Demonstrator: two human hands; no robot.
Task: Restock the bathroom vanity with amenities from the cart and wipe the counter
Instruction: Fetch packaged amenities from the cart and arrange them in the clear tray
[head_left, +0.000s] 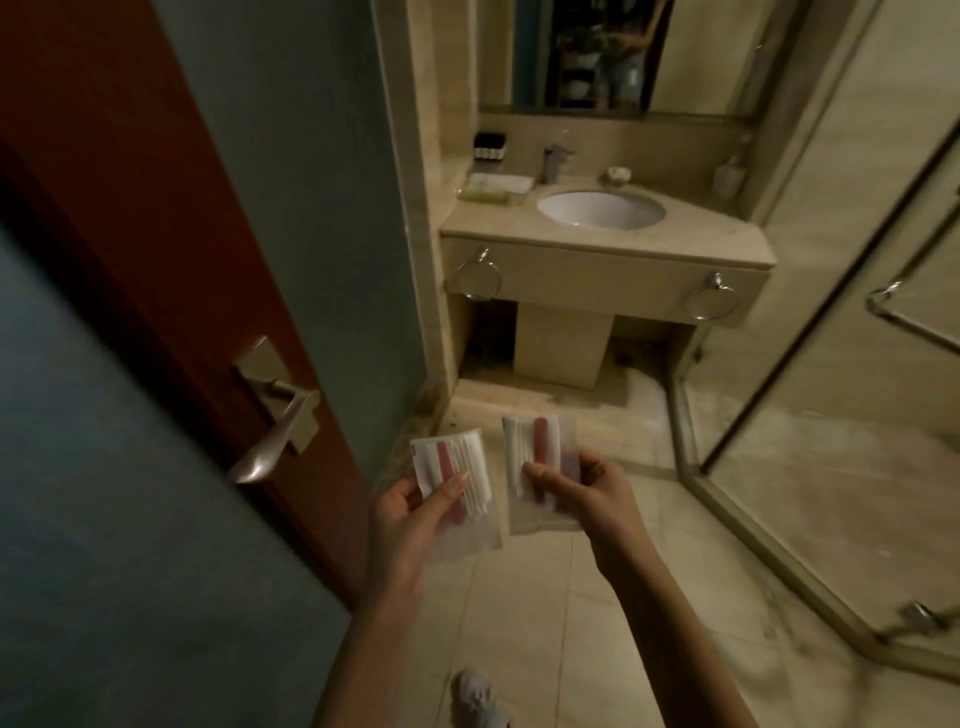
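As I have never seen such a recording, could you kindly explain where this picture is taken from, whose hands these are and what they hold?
There is no machine: a person wears one camera on the head, looking down at the hands. The left hand pinches the left packet, the right hand the right packet; both are clear, showing white sticks and a pinkish strip. Ahead stands the vanity counter with its sink, a tap, a tray at the left and a bottle at the right.
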